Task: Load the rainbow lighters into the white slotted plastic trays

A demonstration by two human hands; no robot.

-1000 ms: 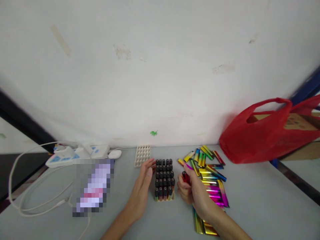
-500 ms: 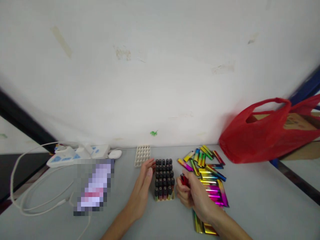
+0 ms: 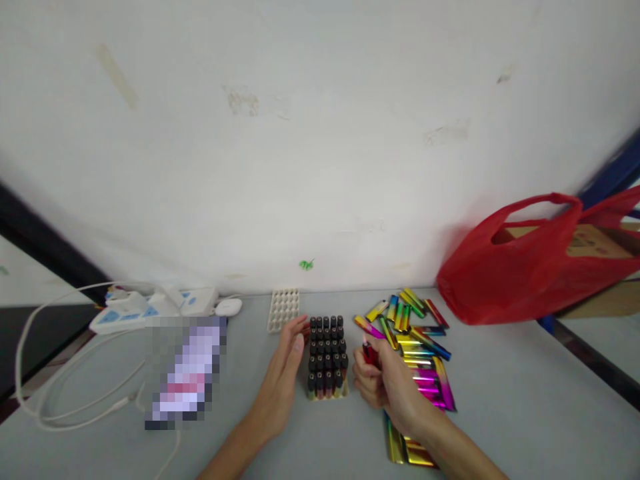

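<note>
My right hand (image 3: 383, 377) is wrapped round a red lighter (image 3: 369, 353), its thumb by the top. A small bright spot there looks like a flame. My left hand (image 3: 286, 363) lies along the left side of a block of small upright pieces with black tops (image 3: 327, 347); its fingers are extended, and whether they touch the block I cannot tell. The pieces stand in rows in a pale holder (image 3: 330, 398). Right of the holder, partly behind my right hand, is a pile of shiny multicoloured metallic tubes (image 3: 413, 343).
An off-white tray with rows of holes (image 3: 284, 310) lies near the wall. A power strip (image 3: 155, 310), white cables and a blurred-out phone-like object (image 3: 193, 370) are at left. At right, a red bag (image 3: 505, 273) holds a cardboard box.
A small bright spot now shows at the top of the red lighter in my right hand. Both hands stay almost in place; the view has shifted slightly.
</note>
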